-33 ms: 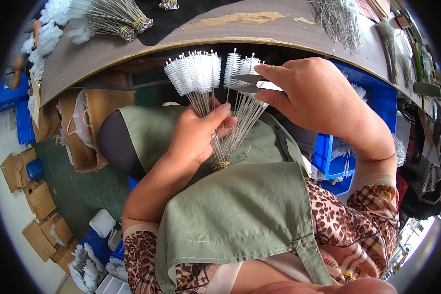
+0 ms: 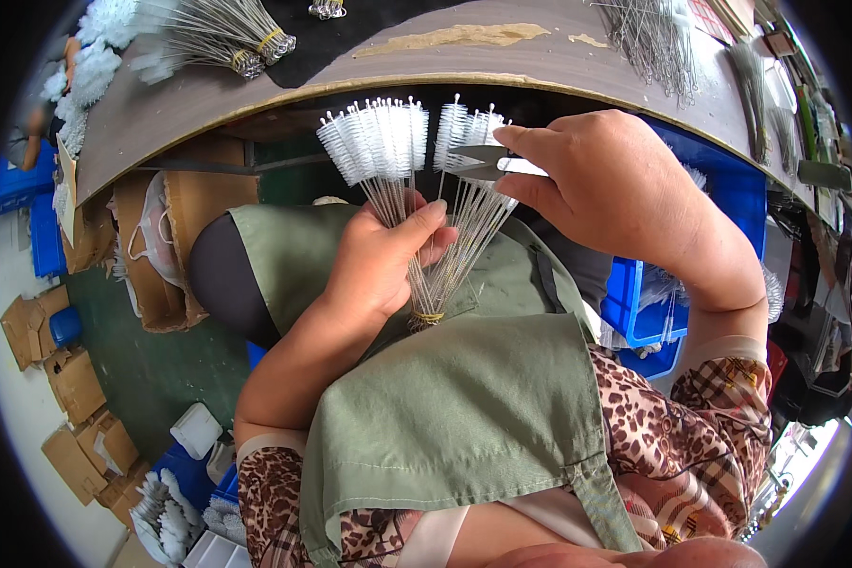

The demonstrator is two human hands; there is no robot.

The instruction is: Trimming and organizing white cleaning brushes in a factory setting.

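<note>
A bundle of white-bristled straw brushes (image 2: 379, 142) with thin wire stems fans out above my lap, tied near the loop ends by a yellow band (image 2: 427, 316). My left hand (image 2: 388, 244) is closed around the stems, its thumb across them, parting the fan into a left and a right group. One brush (image 2: 451, 134) stands apart between the groups. In my right hand (image 2: 592, 170) is a pair of scissors (image 2: 502, 163); the two blades are spread and point left, over the bristles of the right group. The fingers partly cover the handle.
Beyond the hands runs the curved worktable edge (image 2: 426, 83), with tied brush bundles (image 2: 246, 43) and loose wires (image 2: 648, 43) on top. A blue crate (image 2: 658, 284) of brushes stands at the right. Cardboard boxes (image 2: 199, 213) are at the left, under the table.
Almost nothing differs. The lone middle brush and the scissors have shifted very slightly to the right; both hands keep their hold.
</note>
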